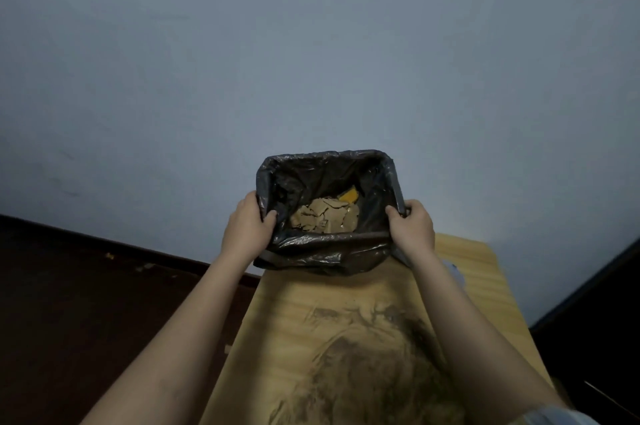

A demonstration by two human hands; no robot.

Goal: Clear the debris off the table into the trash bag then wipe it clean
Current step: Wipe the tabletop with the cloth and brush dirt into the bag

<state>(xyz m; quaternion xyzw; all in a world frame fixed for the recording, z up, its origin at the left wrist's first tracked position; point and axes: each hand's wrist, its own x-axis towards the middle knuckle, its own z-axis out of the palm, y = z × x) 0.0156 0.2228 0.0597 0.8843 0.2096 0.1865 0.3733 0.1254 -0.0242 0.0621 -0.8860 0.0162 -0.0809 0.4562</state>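
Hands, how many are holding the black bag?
2. The left hand grips the bag at its left rim, and the right hand grips its right rim. No other hand is in view.

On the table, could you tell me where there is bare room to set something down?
The table has bare wood between the trash bag and the dirt smear, and along the left edge. The far end holds the bag, gripped by left hand and right hand.
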